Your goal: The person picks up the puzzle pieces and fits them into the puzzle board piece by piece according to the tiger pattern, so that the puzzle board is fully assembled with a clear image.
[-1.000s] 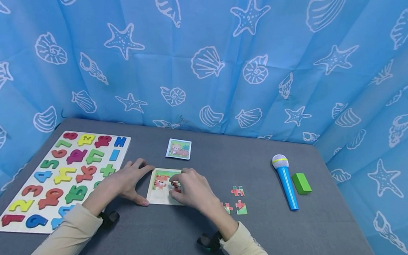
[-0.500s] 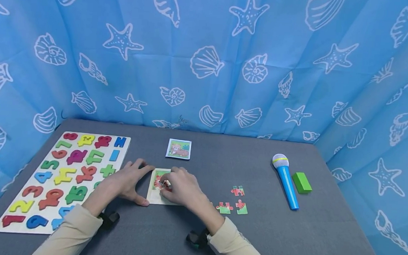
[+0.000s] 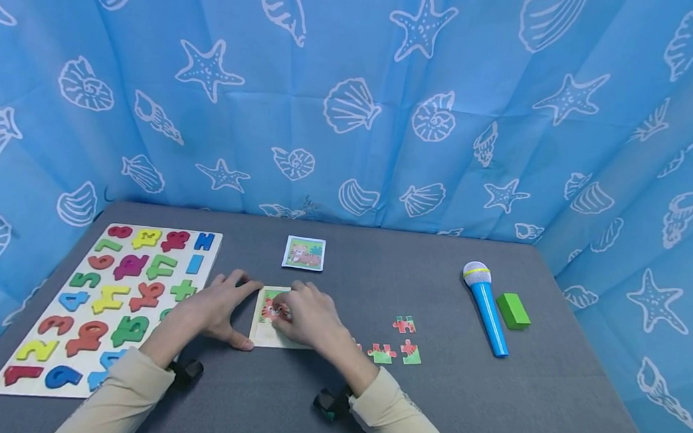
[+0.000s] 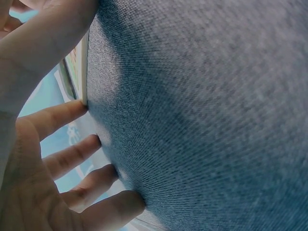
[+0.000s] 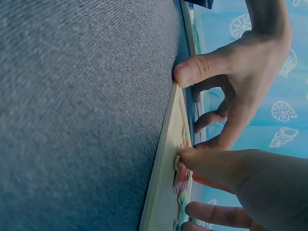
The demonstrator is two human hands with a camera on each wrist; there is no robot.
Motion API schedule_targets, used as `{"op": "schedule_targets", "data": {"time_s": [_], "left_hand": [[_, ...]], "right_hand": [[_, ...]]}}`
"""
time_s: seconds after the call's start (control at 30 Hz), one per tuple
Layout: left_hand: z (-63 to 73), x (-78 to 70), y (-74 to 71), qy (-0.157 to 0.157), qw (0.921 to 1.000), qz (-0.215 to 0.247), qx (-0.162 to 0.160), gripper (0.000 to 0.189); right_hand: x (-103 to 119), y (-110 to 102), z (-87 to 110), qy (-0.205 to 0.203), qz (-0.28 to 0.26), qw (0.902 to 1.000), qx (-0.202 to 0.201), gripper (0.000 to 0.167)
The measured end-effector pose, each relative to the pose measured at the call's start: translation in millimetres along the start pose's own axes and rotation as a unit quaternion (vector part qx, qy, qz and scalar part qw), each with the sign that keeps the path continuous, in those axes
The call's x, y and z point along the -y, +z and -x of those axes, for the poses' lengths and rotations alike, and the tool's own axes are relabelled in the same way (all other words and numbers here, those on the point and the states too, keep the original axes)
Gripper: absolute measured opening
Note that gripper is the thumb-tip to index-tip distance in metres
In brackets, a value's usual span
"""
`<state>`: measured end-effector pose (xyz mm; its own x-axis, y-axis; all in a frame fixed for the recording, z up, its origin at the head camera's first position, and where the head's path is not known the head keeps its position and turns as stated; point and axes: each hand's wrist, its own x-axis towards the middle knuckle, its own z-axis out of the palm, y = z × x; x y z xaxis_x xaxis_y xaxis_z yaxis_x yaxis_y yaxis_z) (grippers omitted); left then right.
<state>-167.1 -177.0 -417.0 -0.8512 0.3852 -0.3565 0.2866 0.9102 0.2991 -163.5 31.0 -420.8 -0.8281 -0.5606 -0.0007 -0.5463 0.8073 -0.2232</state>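
A shallow wooden puzzle board (image 3: 264, 335) with a tiger picture lies flat on the table. My left hand (image 3: 216, 309) holds its left side, thumb at the near corner and index finger at the far corner; the other fingertips rest on the tabletop in the left wrist view. Over the board, my right hand (image 3: 309, 316) pinches a reddish puzzle piece (image 5: 181, 177), its thumb low against it. That piece sits against the board surface, partly covered by the fingers; whether it lies flush cannot be seen. Several loose jigsaw pieces (image 3: 382, 353) lie right of the board, one mostly hidden by the right arm.
Behind the board lies a small picture card (image 3: 304, 253). A number board (image 3: 87, 342) with colourful digits fills the left side. At right are a toy microphone (image 3: 487, 313) and a green block (image 3: 513, 312). A blue shell-print curtain (image 3: 351, 156) hangs along the table's back.
My right hand has moved left over the board with the puzzle piece, then lowered the piece against it. The left hand stays at the board's left edge.
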Motion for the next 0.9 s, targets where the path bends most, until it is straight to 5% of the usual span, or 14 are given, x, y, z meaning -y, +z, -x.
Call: {"op": "schedule_targets", "data": {"time_s": [0.9], "left_hand": [[-2.6, 0.4, 0.6, -0.012, 0.9999, 0.003, 0.005, 0.111]], "right_hand": [[0.5, -0.1, -0.8, 0.02, -0.009, 0.9995, 0.022, 0.013]]}}
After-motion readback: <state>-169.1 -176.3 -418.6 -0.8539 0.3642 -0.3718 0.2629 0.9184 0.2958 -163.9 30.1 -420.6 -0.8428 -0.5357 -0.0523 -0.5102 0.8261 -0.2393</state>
